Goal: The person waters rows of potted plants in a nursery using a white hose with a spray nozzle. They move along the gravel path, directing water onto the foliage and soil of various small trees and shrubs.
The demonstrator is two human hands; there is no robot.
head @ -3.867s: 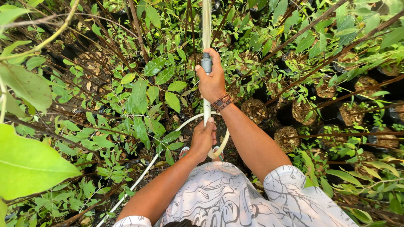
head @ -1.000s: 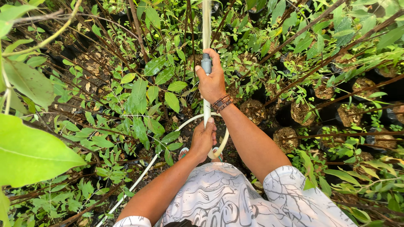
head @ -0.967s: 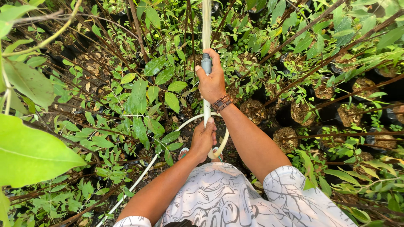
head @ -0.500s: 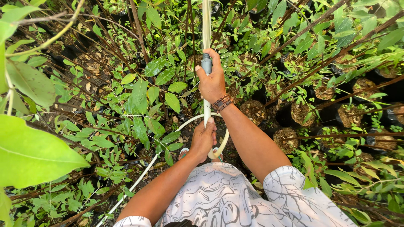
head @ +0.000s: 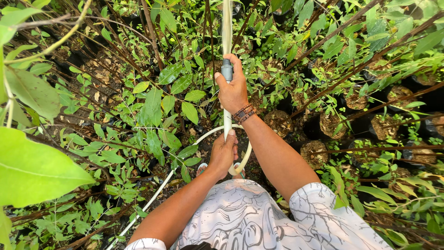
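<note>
**— What have you got in your hands?**

— A pale hose [head: 226, 121]. My right hand [head: 232, 89] is up front, fingers wrapped tight around the grey fitting [head: 227, 71] where the hose meets a pale, straight tube [head: 226, 28] that runs up and out of the top of the view. My left hand [head: 223, 153] is closer to my body, clenched around the hose lower down, thumb pointing up along it.

**— Where does the hose go from there?**

— Below my left hand it curls into a loop [head: 245, 159], then runs away to my lower left, a thin white line [head: 152, 199] through the leaves towards the ground.

**— Anything on your wrists?**

— Beaded brown bracelets [head: 243, 112] on the right one. My sleeves [head: 323, 213] are short, white with a grey line pattern.

**— And around you?**

— Young plants everywhere — thin brown stems [head: 333, 92] leaning across, green leaves [head: 152, 106] on all sides. To my right stand rows of black nursery bags [head: 317, 155], their tops filled with coarse brown fibre or soil; the nearest ones sit just beside my right forearm. One big, bright green leaf [head: 34, 171] hangs very near my head at the left, out of focus. Down between my arms I can make out part of a sandal [head: 201, 167] on dark ground, mostly hidden by my left arm.

**— Is water coming out?**

— I cannot tell; the tube's end is out of view.
</note>
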